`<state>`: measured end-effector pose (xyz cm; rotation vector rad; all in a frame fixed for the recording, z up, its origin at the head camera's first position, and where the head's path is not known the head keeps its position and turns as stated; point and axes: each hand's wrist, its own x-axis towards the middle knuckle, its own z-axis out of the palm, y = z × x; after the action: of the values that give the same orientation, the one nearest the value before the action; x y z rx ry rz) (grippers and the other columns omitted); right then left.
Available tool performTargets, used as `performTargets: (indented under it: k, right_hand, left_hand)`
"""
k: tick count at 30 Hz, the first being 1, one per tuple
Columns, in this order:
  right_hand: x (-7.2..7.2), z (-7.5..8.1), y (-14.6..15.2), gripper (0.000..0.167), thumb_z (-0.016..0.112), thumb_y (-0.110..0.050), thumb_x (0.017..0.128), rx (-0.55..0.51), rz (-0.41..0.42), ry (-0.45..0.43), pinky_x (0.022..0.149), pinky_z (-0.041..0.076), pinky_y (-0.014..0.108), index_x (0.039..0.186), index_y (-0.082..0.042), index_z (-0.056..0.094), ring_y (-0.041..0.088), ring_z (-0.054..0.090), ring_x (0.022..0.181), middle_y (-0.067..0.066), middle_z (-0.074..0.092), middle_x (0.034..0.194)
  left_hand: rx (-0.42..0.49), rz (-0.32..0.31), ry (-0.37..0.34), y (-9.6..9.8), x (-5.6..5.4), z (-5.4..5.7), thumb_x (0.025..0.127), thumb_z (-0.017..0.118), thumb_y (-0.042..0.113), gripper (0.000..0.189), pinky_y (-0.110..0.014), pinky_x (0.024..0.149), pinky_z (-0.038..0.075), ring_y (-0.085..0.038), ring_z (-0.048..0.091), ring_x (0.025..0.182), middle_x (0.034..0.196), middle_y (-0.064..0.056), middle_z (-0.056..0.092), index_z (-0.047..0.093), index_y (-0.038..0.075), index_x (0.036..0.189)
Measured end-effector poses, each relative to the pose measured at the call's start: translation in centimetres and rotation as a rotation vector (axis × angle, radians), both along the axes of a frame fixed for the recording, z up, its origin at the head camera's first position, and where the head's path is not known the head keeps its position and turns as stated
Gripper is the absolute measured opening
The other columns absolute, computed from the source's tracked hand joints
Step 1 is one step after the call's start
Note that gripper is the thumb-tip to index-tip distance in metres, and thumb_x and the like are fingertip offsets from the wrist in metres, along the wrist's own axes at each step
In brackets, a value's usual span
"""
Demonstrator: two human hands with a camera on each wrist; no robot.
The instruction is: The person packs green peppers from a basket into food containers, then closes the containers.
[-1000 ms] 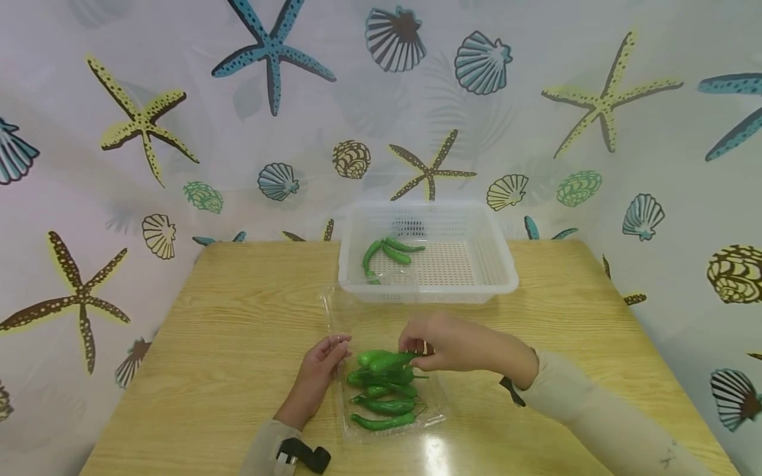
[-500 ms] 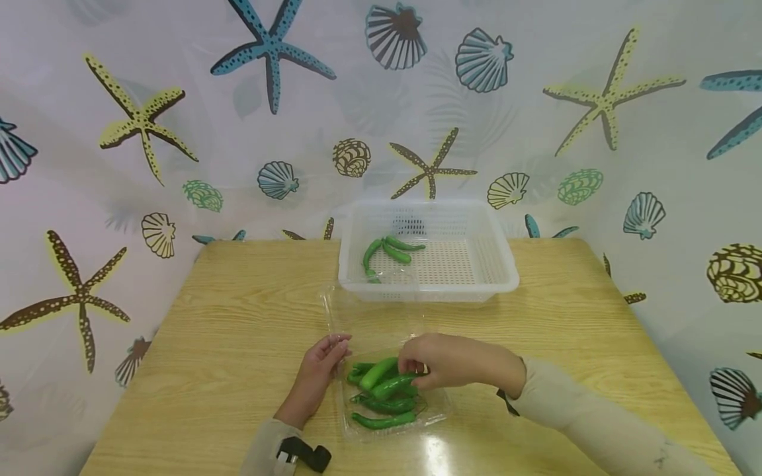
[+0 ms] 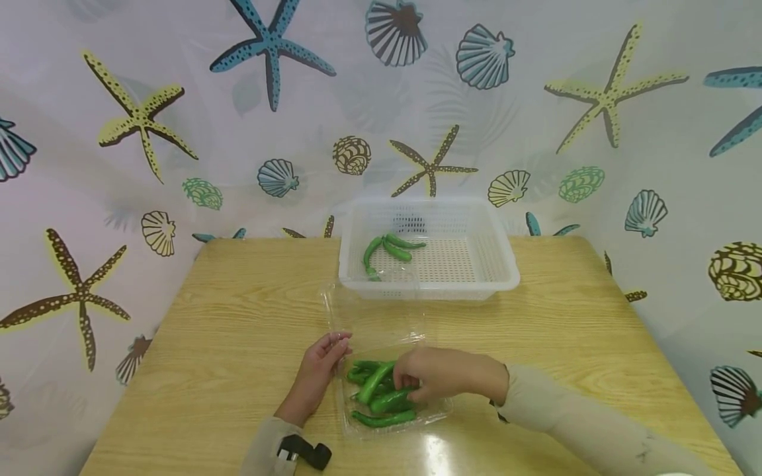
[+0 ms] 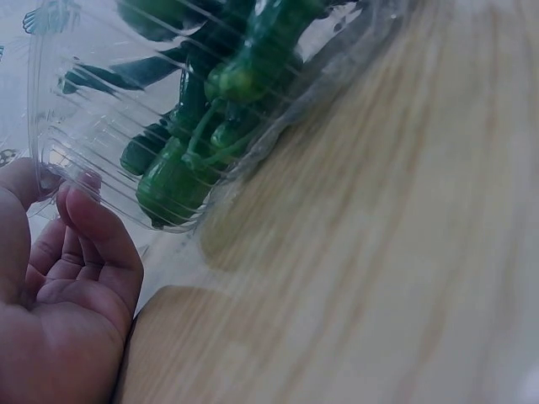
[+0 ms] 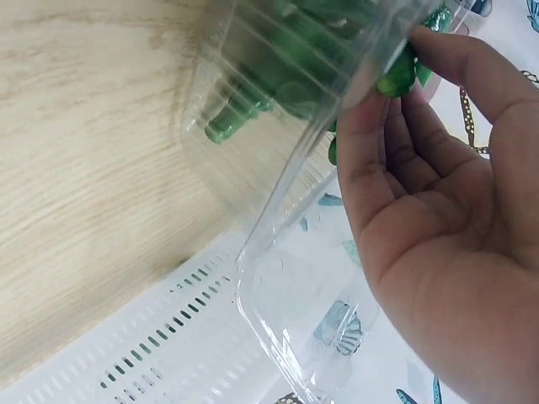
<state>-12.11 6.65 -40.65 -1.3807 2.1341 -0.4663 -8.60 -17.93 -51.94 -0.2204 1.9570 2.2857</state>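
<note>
Several green chili peppers (image 3: 383, 420) lie in a clear plastic clamshell box (image 3: 442, 411), its lid (image 3: 375, 318) folded open toward the back. My left hand (image 3: 318, 367) is at the box's left side; in the left wrist view its thumb and finger pinch the clear rim (image 4: 44, 178). Over the peppers in the box, my right hand (image 3: 437, 371) reaches down with bent fingers. The right wrist view shows a green chili pepper (image 5: 397, 77) between the thumb and fingers of this hand; most of it is hidden.
Behind the box stands a white perforated plastic basket (image 3: 506, 281) with several green chili peppers (image 3: 397, 251) in its left part. The lid overlaps its front edge in view. A wooden table (image 3: 250, 291) carries everything; a seashell-patterned sheet (image 3: 333, 99) hangs behind.
My right hand has moved down and slightly left, toward the front of the box. Peppers under it have shifted forward, and one now lies slanted across others. My left hand stays put.
</note>
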Motion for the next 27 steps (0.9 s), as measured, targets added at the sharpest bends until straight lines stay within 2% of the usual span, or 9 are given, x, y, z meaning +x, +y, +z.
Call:
performTargets:
  k: [6, 19, 27]
  right_hand:
    - [0.3, -0.5, -0.2, 0.012, 0.068, -0.01, 0.082, 0.036, 0.019, 0.0, 0.061, 0.043, 0.014, 0.092, -0.012, 0.064, -0.002, 0.05, 0.066, -0.013, 0.054, 0.075]
    - [0.2, -0.5, -0.1, 0.014, 0.069, -0.015, 0.083, 0.036, 0.011, -0.007, 0.063, 0.045, 0.014, 0.096, -0.011, 0.065, -0.003, 0.052, 0.068, -0.014, 0.057, 0.078]
    - [-0.5, 1.1, 0.5, 0.013, 0.066, -0.02, 0.087, 0.04, -0.018, -0.029, 0.068, 0.045, 0.018, 0.098, -0.012, 0.065, -0.002, 0.052, 0.075, -0.015, 0.056, 0.083]
  left_hand:
    - [0.016, 0.008, -0.006, 0.1, 0.0, 0.0, 0.088, 0.062, 0.039, 0.047, -0.02, 0.061, 0.042, -0.015, 0.055, 0.083, 0.098, -0.011, 0.06, 0.058, 0.003, 0.118]
    - [0.002, 0.007, 0.01, 0.1, 0.0, -0.1, 0.088, 0.061, 0.039, 0.044, -0.02, 0.06, 0.041, -0.014, 0.055, 0.083, 0.097, -0.011, 0.061, 0.059, 0.005, 0.117]
    - [0.002, 0.002, 0.009, 0.2, 0.1, 0.0, 0.088, 0.062, 0.039, 0.047, -0.02, 0.064, 0.043, -0.016, 0.057, 0.09, 0.103, -0.016, 0.06, 0.058, 0.003, 0.118]
